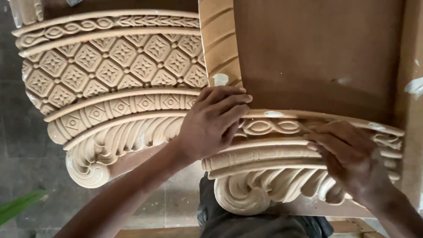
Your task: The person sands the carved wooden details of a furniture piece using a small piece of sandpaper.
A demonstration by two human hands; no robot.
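Head view looking down. Two carved wooden mouldings, pale tan, ornate. The left carved piece (110, 83) fills the upper left and centre left of the frame: curved, with a braided band on top, a field of diamond rosettes, a band of small squares, then leaf scrolls ending in a curl at lower left. The right carved piece (273, 163) runs across centre to right: a chain-link band, plain ribs, leaf scrolls below. Above it is a flat brown board (317, 53), upper right, with white filler spots (220, 79) near its ribbed left edge.

Left hand (213, 121), centre of frame, lies palm down where the two carved pieces meet, fingers curled over the top edge of the right carved piece; grip narrow, pressing on the wood, nothing held loose. Right hand (348, 158), lower right, fingertips bunched against the chain-link band and ribs of the right carved piece; cannot tell if anything small is pinched under the fingers.

Grey tiled floor (26, 145) at left, green leaf (20, 205) at lower left corner. Dark clothing (246, 224) at bottom centre.
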